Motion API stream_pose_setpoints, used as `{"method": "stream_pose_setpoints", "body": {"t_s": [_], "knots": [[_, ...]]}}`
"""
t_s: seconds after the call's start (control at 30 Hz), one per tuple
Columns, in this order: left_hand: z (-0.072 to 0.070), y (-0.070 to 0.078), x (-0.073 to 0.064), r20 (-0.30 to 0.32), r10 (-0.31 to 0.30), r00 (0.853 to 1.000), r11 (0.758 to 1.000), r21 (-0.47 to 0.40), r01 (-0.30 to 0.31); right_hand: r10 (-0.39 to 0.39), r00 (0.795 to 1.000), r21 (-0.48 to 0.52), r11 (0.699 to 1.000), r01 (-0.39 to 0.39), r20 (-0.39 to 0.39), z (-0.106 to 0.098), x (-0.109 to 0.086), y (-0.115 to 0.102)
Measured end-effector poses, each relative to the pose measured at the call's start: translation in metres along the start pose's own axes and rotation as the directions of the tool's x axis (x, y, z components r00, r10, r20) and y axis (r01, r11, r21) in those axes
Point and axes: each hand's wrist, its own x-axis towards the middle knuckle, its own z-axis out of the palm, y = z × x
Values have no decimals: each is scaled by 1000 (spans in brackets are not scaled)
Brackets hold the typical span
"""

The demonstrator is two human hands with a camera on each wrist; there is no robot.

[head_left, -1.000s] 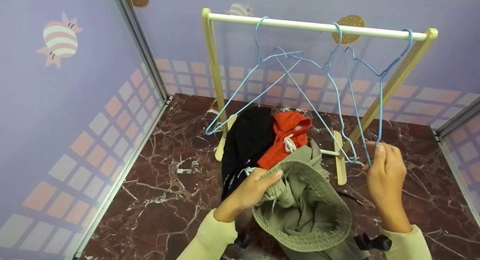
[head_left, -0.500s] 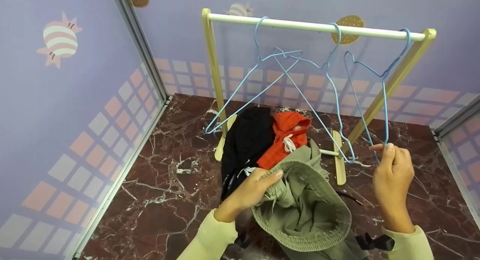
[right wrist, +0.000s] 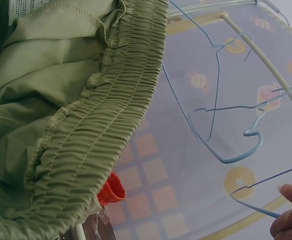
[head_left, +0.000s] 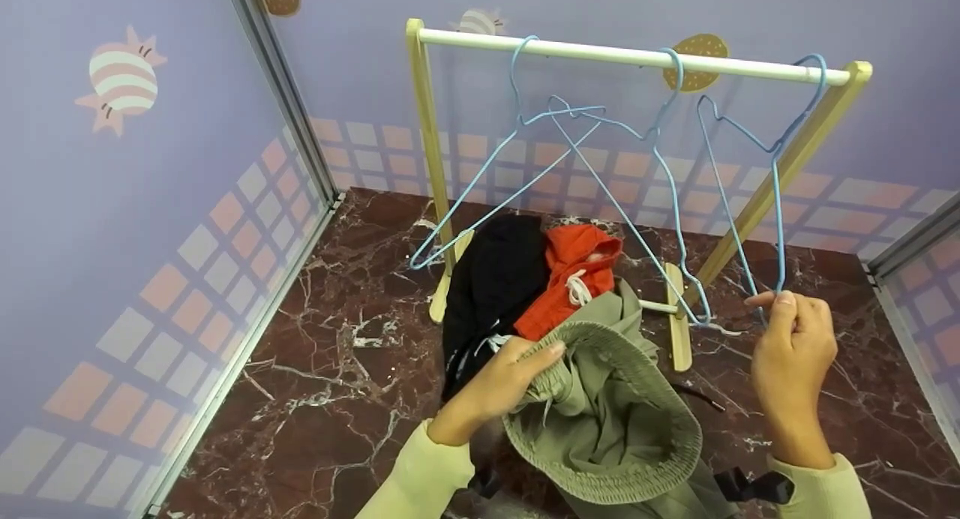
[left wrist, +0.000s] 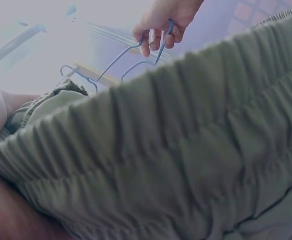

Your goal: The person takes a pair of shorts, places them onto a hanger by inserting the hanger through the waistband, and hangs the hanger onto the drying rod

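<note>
The person's left hand (head_left: pixel 495 384) grips a grey-green cloth garment with a wide gathered elastic waistband (head_left: pixel 622 483). The band is clamped between its thumb, which lies over the edge, and the other fingers, which are mostly hidden from me. This garment is near the front edge of the brown marble-patterned surface (head_left: pixel 322 436), a little right of its middle. Its round waist faces upwards, so the folds inside can be seen, and a dark thin cord (head_left: pixel 701 396) sticks out at its right side.

The right hand (head_left: pixel 795 354) pinches the lower end of a blue wire hanger (head_left: pixel 778 196); the fingers are bent and clamped on the wire. The hook of this hanger is over the white rail of a clothes rack with pale wooden posts (head_left: pixel 600 50), close to the right post. The rack stands towards the back edge of the surface.

Two other blue wire hangers (head_left: pixel 673 181) hang further left on the same rail, and their outlines cross each other. Below them lie a black cloth garment (head_left: pixel 491 271) and, touching its right side, an orange-red cloth garment with a white drawstring (head_left: pixel 562 301).
</note>
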Motion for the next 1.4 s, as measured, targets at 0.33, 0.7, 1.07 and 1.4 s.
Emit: {"method": "stream_pose_setpoints", "body": {"t_s": [0.33,0.7,1.07,1.4], "knots": [[0,-1,0,4,13,1000,1000,1,-13,-37,998,66,997,41,-59,-4,-6,-2],[0,-1,0,-3,21,1000,1000,8,-21,-51,994,90,994,60,-94,-10,-9,-2],[0,-2,0,6,24,1000,1000,-7,-24,-57,992,98,993,68,-110,-14,-14,1],[1,-3,1,7,25,1000,1000,2,-25,-64,992,99,992,76,-113,-13,-21,7]]}}
